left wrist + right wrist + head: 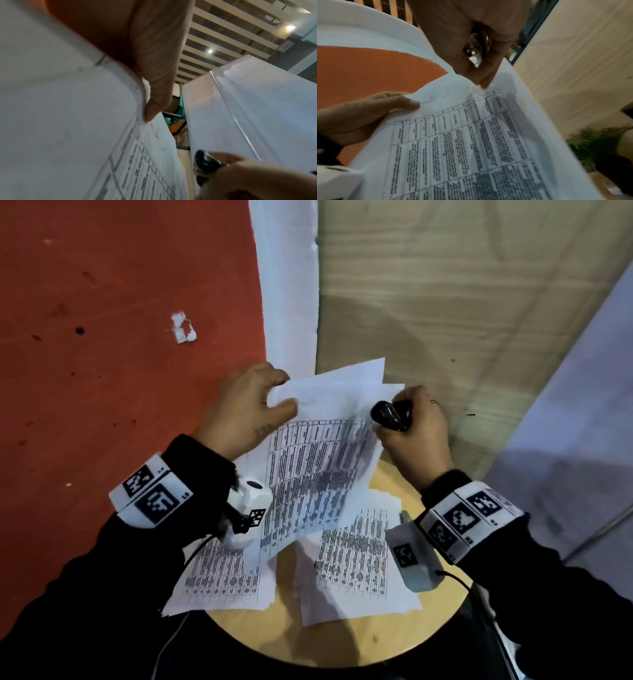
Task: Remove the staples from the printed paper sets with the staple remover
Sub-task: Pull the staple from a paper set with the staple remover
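A printed paper set (325, 446) with a dense table is held up at a tilt above the round wooden table (346, 645). My left hand (279, 393) pinches its top left corner, thumb on the front. In the left wrist view a staple (100, 61) shows in the sheet beside the thumb (154, 70). My right hand (394, 422) grips the black staple remover (390, 414) at the set's top right corner. Its metal part (474, 55) shows between the fingers (453, 40), whose tips touch the paper (471, 142).
Two more printed sets (222, 573) (356, 559) lie fanned on the table under the held one. Beyond are a red floor (120, 337) with a torn paper scrap (183, 328), a beige board (445, 302) and a white partition (565, 440) on the right.
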